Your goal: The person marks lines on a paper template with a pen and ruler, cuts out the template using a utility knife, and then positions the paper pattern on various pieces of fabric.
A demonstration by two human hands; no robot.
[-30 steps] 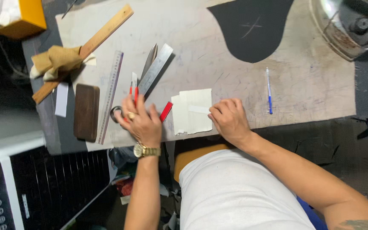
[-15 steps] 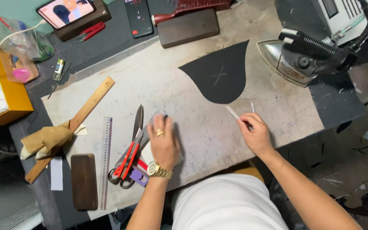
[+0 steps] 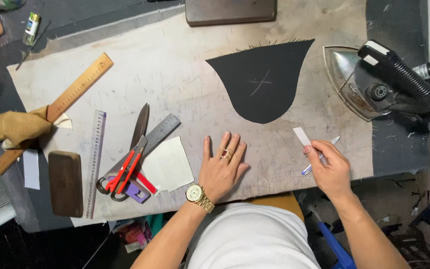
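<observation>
Left hand: my left hand (image 3: 221,169) lies flat, fingers spread, palm down on the counter (image 3: 175,79) — holding nothing.
Right hand: my right hand (image 3: 328,167) pinches a small white strip (image 3: 302,136) by its lower end.
Pen: the pen (image 3: 319,156) lies under my right fingers.
Black cloth: the black cloth (image 3: 265,79) sits above both hands.
Paper: the white paper (image 3: 167,164) rests just left of my left hand, beside the scissors (image 3: 125,167).

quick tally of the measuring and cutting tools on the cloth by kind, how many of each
wooden ruler: 1
clear plastic ruler: 1
metal ruler: 1
scissors, red-handled: 1
total: 4

Neither hand is on any of them: the left hand lies flat on the cloth and the right hand holds a small white strip beside a pen.
</observation>
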